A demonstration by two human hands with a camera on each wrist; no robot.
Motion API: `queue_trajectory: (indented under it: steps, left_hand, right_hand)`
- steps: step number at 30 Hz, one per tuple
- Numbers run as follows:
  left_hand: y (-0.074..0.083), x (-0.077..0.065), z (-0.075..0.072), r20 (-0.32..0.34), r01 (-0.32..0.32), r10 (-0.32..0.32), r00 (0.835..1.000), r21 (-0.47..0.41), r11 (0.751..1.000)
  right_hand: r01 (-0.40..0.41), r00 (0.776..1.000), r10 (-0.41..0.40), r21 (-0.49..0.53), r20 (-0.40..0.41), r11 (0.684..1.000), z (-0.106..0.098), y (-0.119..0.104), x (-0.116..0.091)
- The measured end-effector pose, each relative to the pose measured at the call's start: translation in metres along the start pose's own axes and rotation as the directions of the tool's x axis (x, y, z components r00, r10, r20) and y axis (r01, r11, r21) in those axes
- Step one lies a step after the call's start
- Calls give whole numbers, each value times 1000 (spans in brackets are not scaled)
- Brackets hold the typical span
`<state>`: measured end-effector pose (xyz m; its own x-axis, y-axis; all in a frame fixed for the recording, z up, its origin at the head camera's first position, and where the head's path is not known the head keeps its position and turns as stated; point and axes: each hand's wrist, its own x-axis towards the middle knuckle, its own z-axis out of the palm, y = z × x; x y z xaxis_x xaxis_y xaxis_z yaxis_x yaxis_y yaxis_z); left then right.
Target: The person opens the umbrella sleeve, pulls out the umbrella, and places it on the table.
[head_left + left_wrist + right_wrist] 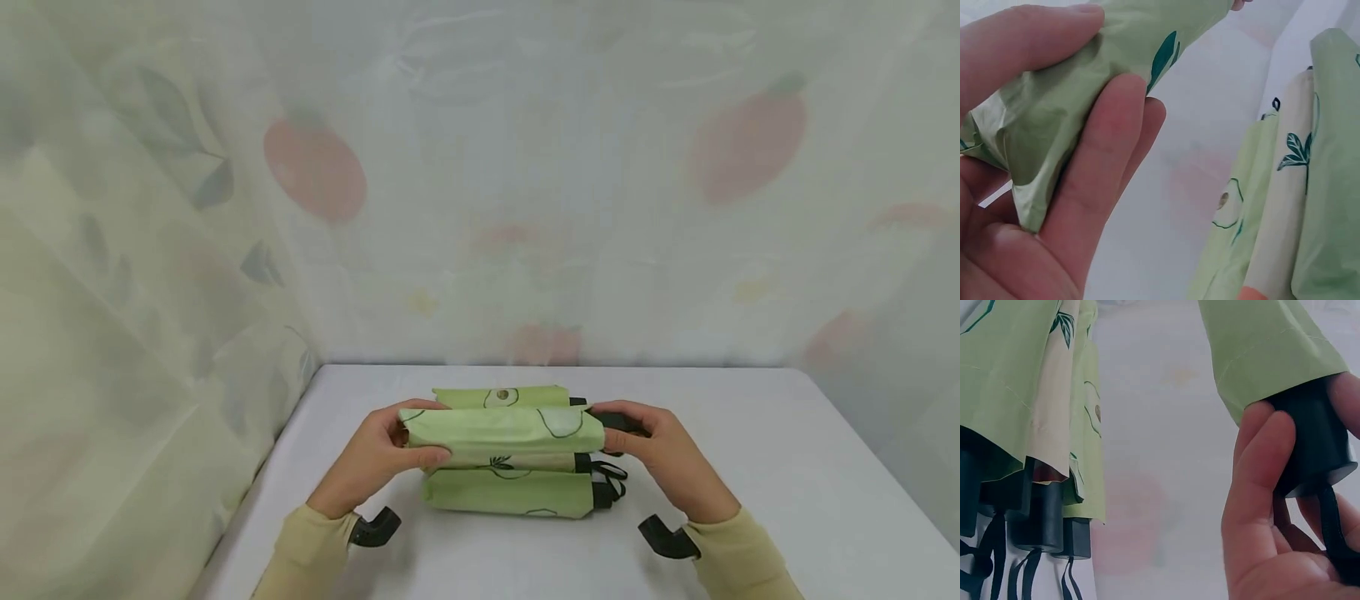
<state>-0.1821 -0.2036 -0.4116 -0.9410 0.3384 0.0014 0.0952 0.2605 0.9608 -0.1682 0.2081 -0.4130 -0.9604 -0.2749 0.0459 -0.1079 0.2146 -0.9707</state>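
Note:
Both hands hold a folded light green umbrella point(502, 429) level above other folded umbrellas. My left hand point(382, 454) grips its cloth end, thumb on the near side; in the left wrist view the fingers wrap under the creased green cover point(1054, 119). At the other end my right hand point(663, 446) pinches the black handle point(1313, 437), from which a black strap point(1333, 525) hangs. Below lie a front green umbrella point(510, 493), a cream one point(532, 461) with a leaf print, and a green one with an avocado print point(465, 398) at the back.
The umbrellas lie side by side on a white table point(750, 467), handles to the right with black straps point(611, 473) looped loosely. Pale printed curtains point(480, 167) hang behind and at the sides. A black wrist mount point(375, 528) sticks out from each sleeve.

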Motion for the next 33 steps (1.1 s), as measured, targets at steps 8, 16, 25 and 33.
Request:
queue_trajectory:
  steps: [8, 16, 25, 33]
  left_hand:
    - [-4, 0, -2, -13, 2, -2, 1000, 1, 1000]
    - [-5, 2, -2, -25, 18, -18, 1000, -10, 1000]
    - [-7, 2, 2, -32, 47, -48, 998, -10, 999]
    - [-6, 4, 2, -38, 63, -63, 997, -25, 998]
  right_hand:
    - [-34, 999, 34, -10, -10, 999, 0, 1, 0]
    - [-35, 999, 35, 13, -7, 999, -3, 3, 0]
    - [-11, 1000, 9, 82, 24, 997, -6, 6, 1]
    - [-5, 1000, 3, 99, 18, 995, -10, 6, 0]
